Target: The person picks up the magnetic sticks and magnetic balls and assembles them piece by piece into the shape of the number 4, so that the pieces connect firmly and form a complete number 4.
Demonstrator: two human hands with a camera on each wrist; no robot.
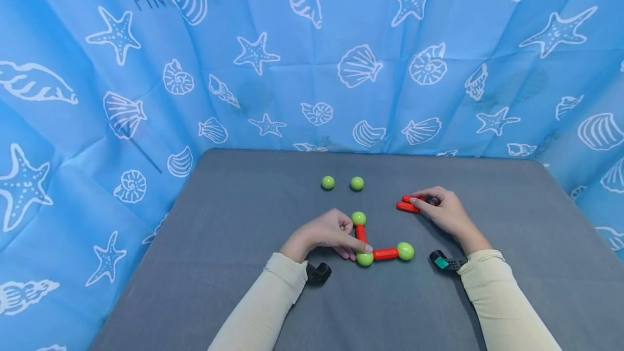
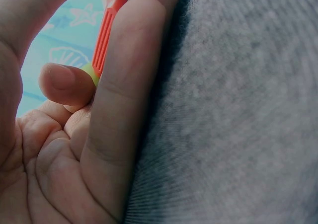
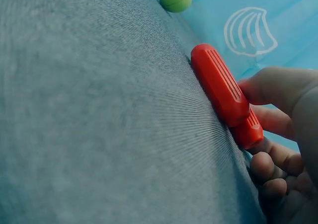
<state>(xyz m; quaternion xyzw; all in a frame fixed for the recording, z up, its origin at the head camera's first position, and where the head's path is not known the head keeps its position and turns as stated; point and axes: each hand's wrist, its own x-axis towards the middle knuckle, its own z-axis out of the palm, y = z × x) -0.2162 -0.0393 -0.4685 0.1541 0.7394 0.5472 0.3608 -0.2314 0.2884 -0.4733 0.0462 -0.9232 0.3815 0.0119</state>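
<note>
My left hand (image 1: 329,233) pinches the green ball (image 1: 365,259) at the corner of an L-shaped piece. From that ball a red rod (image 1: 361,233) runs back to a green ball (image 1: 358,218), and another red rod (image 1: 385,254) runs right to a green ball (image 1: 405,251). In the left wrist view a ridged red rod (image 2: 105,37) shows beyond the fingers. My right hand (image 1: 444,211) is at two loose red rods lying side by side. Its thumb and fingers pinch the farther rod (image 3: 250,132); the nearer rod (image 3: 218,85) lies alongside on the cloth.
Two loose green balls, a left one (image 1: 328,182) and a right one (image 1: 357,183), sit toward the back of the grey cloth-covered table (image 1: 219,264). A blue curtain (image 1: 292,69) with white shell prints hangs behind the table and along its sides.
</note>
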